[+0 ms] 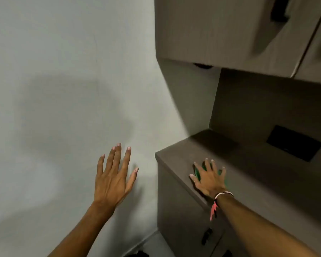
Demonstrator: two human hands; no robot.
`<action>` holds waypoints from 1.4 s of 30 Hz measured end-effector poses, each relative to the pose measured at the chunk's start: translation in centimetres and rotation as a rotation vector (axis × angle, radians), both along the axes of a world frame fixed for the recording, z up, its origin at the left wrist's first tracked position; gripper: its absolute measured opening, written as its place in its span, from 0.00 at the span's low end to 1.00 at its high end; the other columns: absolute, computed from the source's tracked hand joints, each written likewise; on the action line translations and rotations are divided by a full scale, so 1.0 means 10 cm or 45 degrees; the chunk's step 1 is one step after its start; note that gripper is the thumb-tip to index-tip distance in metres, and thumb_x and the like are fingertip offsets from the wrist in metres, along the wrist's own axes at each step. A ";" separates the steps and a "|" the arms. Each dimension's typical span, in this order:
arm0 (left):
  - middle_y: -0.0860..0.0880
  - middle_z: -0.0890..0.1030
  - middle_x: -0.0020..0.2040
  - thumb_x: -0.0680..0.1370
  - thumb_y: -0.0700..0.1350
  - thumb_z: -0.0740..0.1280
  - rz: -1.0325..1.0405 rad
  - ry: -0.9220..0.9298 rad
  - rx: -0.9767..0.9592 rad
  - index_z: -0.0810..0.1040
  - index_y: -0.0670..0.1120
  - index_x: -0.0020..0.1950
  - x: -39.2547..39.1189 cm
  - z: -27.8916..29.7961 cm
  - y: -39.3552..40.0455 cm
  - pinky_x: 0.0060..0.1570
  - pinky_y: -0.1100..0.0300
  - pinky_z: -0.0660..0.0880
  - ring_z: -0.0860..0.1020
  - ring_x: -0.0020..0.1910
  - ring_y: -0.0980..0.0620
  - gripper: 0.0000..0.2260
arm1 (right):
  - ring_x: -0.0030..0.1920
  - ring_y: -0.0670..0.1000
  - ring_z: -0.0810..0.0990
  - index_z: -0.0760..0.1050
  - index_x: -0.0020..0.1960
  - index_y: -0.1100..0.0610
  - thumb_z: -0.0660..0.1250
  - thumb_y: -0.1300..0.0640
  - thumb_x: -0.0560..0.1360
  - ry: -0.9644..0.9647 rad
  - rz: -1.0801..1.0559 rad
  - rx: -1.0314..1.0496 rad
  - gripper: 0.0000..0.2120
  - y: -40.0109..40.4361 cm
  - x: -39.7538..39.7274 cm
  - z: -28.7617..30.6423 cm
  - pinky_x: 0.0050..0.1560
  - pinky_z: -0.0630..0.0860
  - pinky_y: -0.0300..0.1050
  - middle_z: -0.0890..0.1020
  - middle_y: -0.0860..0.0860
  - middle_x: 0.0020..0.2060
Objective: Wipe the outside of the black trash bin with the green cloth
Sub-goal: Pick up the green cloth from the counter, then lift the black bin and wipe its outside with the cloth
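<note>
My right hand (209,179) lies flat with fingers spread on the green cloth (198,173), which rests on the brown cabinet top (248,164). Only small green patches show between the fingers. My left hand (112,180) is held up with fingers apart in front of the white wall (63,89) and holds nothing. A small dark shape (137,254) peeks in at the bottom edge by the floor; I cannot tell whether it is the black trash bin.
Brown upper cabinets (230,28) hang over the counter at the top right. A black rectangular plate (295,143) sits on the back panel. Drawer fronts with dark handles (206,236) are below my right forearm. The wall is close on the left.
</note>
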State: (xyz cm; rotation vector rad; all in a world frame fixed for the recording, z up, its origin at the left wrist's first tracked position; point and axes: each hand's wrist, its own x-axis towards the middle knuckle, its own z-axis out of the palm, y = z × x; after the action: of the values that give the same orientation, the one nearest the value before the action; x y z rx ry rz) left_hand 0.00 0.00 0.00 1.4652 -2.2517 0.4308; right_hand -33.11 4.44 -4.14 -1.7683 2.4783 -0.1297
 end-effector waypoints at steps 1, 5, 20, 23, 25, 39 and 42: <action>0.39 0.62 0.84 0.86 0.66 0.39 -0.006 -0.002 0.028 0.63 0.46 0.84 -0.02 -0.11 -0.05 0.78 0.38 0.62 0.66 0.82 0.38 0.35 | 0.79 0.61 0.57 0.58 0.76 0.40 0.53 0.35 0.78 0.006 -0.028 0.010 0.28 -0.02 -0.05 -0.08 0.74 0.56 0.70 0.59 0.54 0.80; 0.37 0.68 0.81 0.87 0.63 0.44 0.006 -0.080 0.092 0.66 0.44 0.82 0.00 -0.57 -0.14 0.75 0.35 0.71 0.71 0.79 0.37 0.33 | 0.64 0.62 0.72 0.70 0.69 0.45 0.60 0.43 0.76 0.103 -0.067 -0.178 0.22 -0.10 -0.14 -0.24 0.63 0.72 0.61 0.75 0.55 0.67; 0.37 0.67 0.82 0.86 0.62 0.50 -0.062 -0.219 0.567 0.62 0.45 0.84 0.39 -2.94 -0.23 0.76 0.36 0.72 0.72 0.79 0.37 0.31 | 0.50 0.58 0.79 0.75 0.60 0.49 0.62 0.51 0.73 0.011 0.450 -0.304 0.17 -0.46 1.78 -1.84 0.46 0.76 0.53 0.81 0.52 0.56; 0.37 0.65 0.82 0.85 0.61 0.48 -0.102 -0.206 0.659 0.61 0.45 0.84 0.49 -3.83 -0.15 0.77 0.34 0.69 0.70 0.80 0.36 0.32 | 0.49 0.61 0.80 0.75 0.61 0.49 0.64 0.49 0.69 -0.026 0.376 -0.091 0.20 -0.26 1.67 -2.98 0.44 0.78 0.56 0.81 0.54 0.54; 0.37 0.65 0.83 0.86 0.62 0.47 -0.103 -0.190 0.719 0.62 0.46 0.84 0.48 -4.35 -0.10 0.78 0.34 0.67 0.69 0.80 0.36 0.31 | 0.50 0.63 0.80 0.76 0.61 0.50 0.64 0.49 0.69 -0.027 0.314 0.025 0.20 -0.05 1.52 -3.65 0.44 0.79 0.57 0.81 0.56 0.53; 0.32 0.72 0.73 0.86 0.58 0.58 -0.100 -0.311 0.982 0.72 0.41 0.73 -0.03 -6.74 0.10 0.76 0.36 0.68 0.72 0.73 0.31 0.24 | 0.59 0.61 0.78 0.74 0.65 0.53 0.61 0.51 0.76 -0.526 -0.015 0.324 0.19 0.98 1.33 -6.57 0.54 0.80 0.59 0.79 0.58 0.60; 0.34 0.78 0.59 0.85 0.53 0.62 -0.098 0.014 0.736 0.77 0.39 0.62 0.38 -6.59 0.69 0.62 0.39 0.78 0.78 0.58 0.33 0.18 | 0.60 0.58 0.78 0.74 0.65 0.52 0.59 0.50 0.76 -0.692 -0.135 0.275 0.19 0.96 1.54 -6.49 0.55 0.81 0.58 0.79 0.56 0.61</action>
State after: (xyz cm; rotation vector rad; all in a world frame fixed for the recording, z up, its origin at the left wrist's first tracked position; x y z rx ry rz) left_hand 3.84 6.87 -65.91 1.6163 -2.5369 -0.2810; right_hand -17.74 14.05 -69.09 -1.3006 2.0977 -0.2940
